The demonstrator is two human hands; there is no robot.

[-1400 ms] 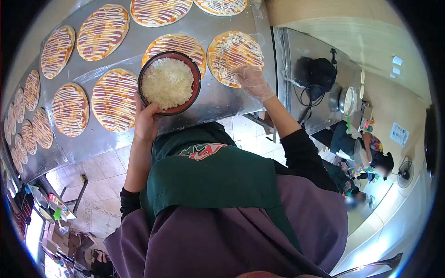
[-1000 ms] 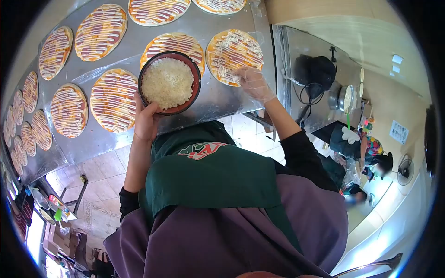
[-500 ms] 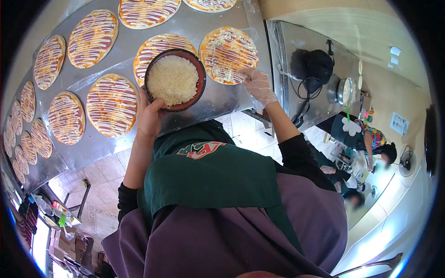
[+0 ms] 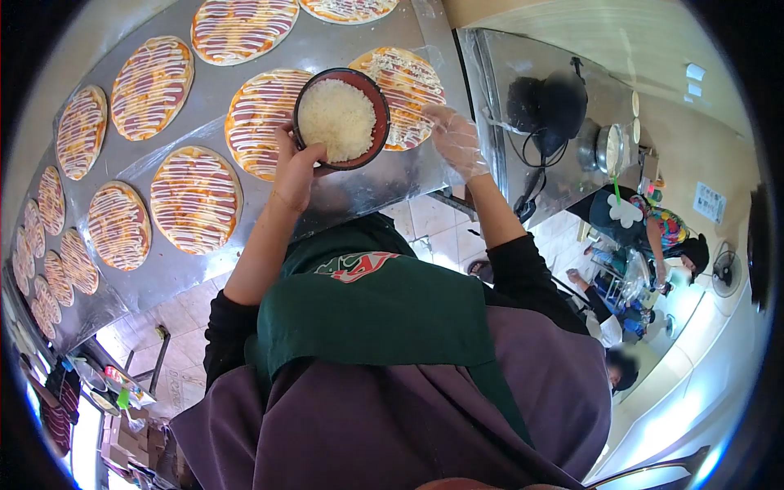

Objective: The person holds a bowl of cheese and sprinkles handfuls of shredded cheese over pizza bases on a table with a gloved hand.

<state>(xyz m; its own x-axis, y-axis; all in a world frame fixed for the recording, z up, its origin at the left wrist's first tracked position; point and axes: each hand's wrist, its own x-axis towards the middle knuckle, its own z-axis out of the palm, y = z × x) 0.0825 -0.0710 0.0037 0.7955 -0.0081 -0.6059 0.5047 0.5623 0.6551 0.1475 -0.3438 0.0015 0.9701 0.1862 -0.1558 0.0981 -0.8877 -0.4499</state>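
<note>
My left hand [image 4: 299, 167] is wrapped round the near left rim of a dark bowl with a reddish inside. Pale grated cheese [image 4: 336, 120] fills much of the bowl. The bowl hangs over the gap between two pizzas and covers part of both. My right hand [image 4: 454, 140], in a clear plastic glove, is at the right edge of a pizza [image 4: 408, 90] with white crumbs on it. Its fingers are bent together, and what is between them is too small to make out. A striped pizza [image 4: 263, 122] lies left of the bowl.
Several more striped pizzas [image 4: 196, 200] lie in rows on the metal table [image 4: 327, 204]. To the right, a second metal surface [image 4: 523, 65] holds a black object with a cable [image 4: 547, 114] and a metal bowl [image 4: 611, 151]. Co-workers [image 4: 661, 229] are at the far right.
My left hand has carried the bowl to the right, so it now overlaps the right pizza. My right hand stays by that pizza's right edge. The view has shifted a little.
</note>
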